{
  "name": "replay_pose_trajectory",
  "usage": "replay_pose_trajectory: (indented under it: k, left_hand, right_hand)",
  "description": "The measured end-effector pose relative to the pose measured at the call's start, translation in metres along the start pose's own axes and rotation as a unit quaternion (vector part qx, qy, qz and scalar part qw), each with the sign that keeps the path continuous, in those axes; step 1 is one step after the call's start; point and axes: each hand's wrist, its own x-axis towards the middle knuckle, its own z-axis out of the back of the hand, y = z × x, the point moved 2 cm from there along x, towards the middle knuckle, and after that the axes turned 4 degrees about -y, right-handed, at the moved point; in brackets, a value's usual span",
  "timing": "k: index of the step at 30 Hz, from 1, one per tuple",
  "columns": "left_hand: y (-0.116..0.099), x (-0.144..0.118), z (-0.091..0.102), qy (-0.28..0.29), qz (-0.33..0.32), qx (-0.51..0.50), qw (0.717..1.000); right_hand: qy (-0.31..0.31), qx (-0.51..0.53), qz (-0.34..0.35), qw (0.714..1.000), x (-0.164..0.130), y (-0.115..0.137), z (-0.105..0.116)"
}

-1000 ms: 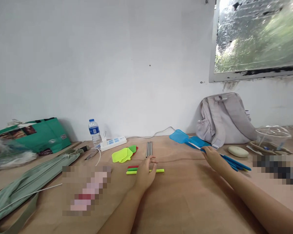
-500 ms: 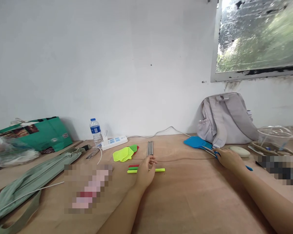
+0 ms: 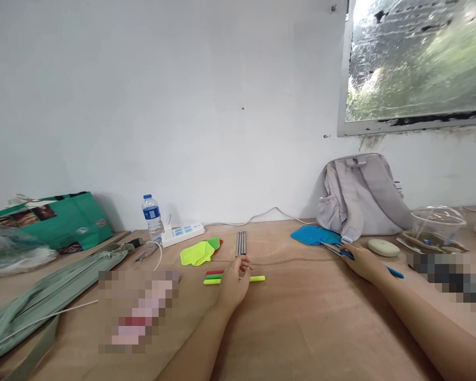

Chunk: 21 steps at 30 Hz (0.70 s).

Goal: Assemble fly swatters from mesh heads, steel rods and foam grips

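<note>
My right hand (image 3: 359, 260) is closed around a blue fly swatter (image 3: 308, 236) on the right. Its flat blue head lies to the left of the hand, a metal shaft runs into my fingers, and the blue handle shows behind the wrist. My left hand (image 3: 235, 279) rests over red, green and yellow handles (image 3: 257, 278), its fingers loosely bent and apart from the thumb. Several metal rods (image 3: 241, 242) lie side by side just beyond its fingertips. Yellow, green and red swatter heads (image 3: 196, 254) overlap to the left of the rods.
A grey backpack (image 3: 365, 198) leans on the wall at the right, near a pale oval object (image 3: 383, 247) and a clear plastic container (image 3: 438, 222). On the left are a power strip (image 3: 182, 234), water bottle (image 3: 152, 214), green bag (image 3: 73, 222) and folded grey-green cloth item (image 3: 55, 286).
The view has shifted slightly, so everything sits a little further left. Both hands keep nearly the same places, with the right still on the blue fly swatter.
</note>
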Motion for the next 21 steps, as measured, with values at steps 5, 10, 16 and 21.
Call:
replay_pose_trajectory:
  k: [5, 10, 16, 21]
  left_hand:
    - [0.003, 0.0, -0.001, 0.001, -0.002, -0.011, 1.0]
    - [0.005, 0.0, -0.002, 0.008, 0.0, -0.027, 1.0]
    - [0.002, -0.001, 0.0, 0.008, -0.013, -0.007, 1.0]
    - [0.001, 0.001, 0.005, -0.017, -0.028, 0.024, 0.999]
  right_hand:
    - [0.002, 0.03, 0.003, 1.0, 0.0, 0.004, 0.002]
    - [-0.015, 0.035, 0.015, 0.999, 0.001, 0.006, 0.006]
    - [-0.058, 0.018, -0.012, 0.998, -0.002, -0.005, 0.008]
    - [-0.093, -0.028, -0.012, 0.995, -0.006, -0.001, 0.017]
